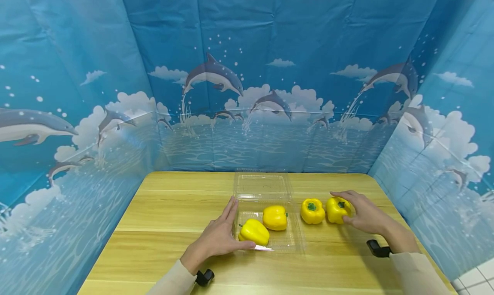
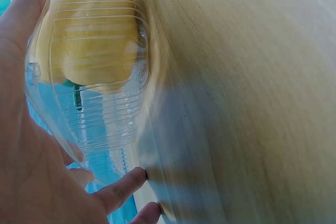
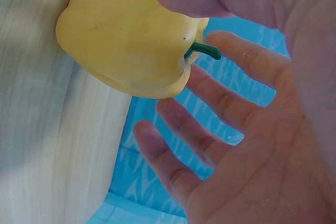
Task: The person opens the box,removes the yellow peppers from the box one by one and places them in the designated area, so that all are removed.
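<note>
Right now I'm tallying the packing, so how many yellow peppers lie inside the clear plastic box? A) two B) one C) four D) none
A: two yellow peppers lie in the clear plastic box, while the two other peppers sit on the wooden table to its right.

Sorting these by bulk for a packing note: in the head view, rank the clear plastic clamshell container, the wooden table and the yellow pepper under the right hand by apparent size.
1. Light wooden table, by far the largest.
2. Clear plastic clamshell container, lid open.
3. Yellow bell pepper under the right hand, smallest.
</note>
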`<state>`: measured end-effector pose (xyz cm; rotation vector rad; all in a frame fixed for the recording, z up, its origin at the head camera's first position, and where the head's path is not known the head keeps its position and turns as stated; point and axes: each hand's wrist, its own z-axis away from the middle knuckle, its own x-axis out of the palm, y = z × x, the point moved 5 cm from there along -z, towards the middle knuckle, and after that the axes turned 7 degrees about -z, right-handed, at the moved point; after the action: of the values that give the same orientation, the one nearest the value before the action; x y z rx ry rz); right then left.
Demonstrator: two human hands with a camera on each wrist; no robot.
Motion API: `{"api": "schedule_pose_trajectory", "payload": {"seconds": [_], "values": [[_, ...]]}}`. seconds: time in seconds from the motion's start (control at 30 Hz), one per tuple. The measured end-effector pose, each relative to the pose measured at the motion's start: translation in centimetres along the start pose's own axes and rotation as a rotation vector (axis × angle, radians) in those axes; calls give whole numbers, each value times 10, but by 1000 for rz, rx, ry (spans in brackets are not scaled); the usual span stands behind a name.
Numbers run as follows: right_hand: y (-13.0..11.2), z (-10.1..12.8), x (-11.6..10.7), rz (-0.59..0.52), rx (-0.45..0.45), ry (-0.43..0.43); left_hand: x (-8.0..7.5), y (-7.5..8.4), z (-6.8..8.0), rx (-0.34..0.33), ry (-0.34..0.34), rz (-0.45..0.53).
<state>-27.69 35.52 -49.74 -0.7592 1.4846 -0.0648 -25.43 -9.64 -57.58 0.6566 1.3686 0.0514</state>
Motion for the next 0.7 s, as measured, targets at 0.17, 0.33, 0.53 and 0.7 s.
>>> {"api": "schedule_pose_trajectory", "payload": {"seconds": [0.17,0.33,0.53,0.7], "values": [[-2,0,-2,10,-8,13,0,0,0,-2,-1,1],[-5,0,-3,6,-8,16,-1,0,0,-4,-5,-2],[-11,0,-5,0,-16,22,-1,0,0,-4,-7,3],[-17,0,-6,0,-17,40,0,0,1,-3,-5,7]]}}
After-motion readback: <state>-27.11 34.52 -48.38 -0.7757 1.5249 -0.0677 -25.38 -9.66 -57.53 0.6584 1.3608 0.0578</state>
